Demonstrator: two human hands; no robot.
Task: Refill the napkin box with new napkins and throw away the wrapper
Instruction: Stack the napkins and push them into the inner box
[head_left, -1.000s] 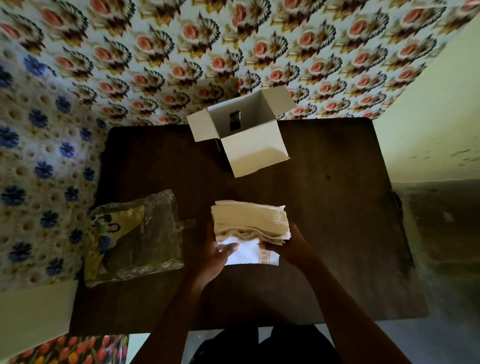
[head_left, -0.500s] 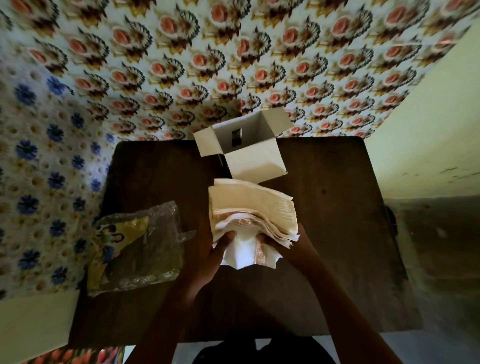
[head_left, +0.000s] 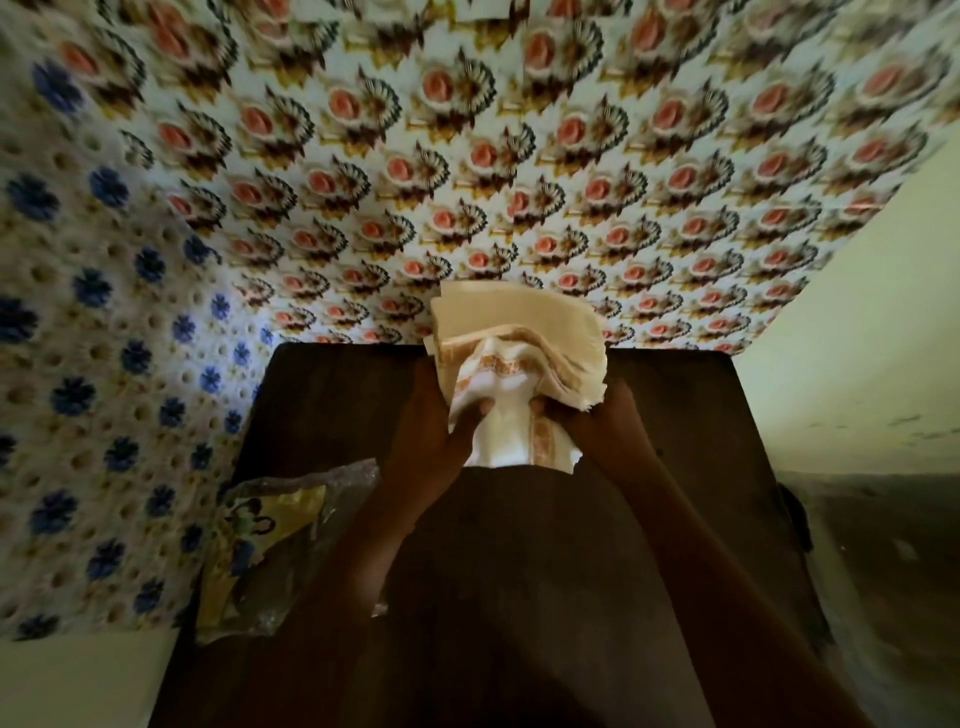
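Note:
A thick stack of cream napkins (head_left: 519, 322) with orange-patterned borders is held up over the far edge of the dark wooden table (head_left: 675, 467). My left hand (head_left: 426, 431) grips its left underside and my right hand (head_left: 597, 421) grips its right underside. One white napkin hangs loose below the stack between my hands. The napkin box is hidden behind the stack. The crumpled clear plastic wrapper (head_left: 270, 545) with a yellow label lies at the table's left edge, partly under my left forearm.
A wall covered in pink-flower paper (head_left: 519, 156) stands right behind the table. Blue-flower paper (head_left: 104, 364) covers the wall on the left. A plain pale wall (head_left: 857, 338) is on the right, with dark floor below it.
Both hands have carried the napkin stack away from me, from the table's middle to its far edge. It now covers the open box. The wrapper has stayed in place.

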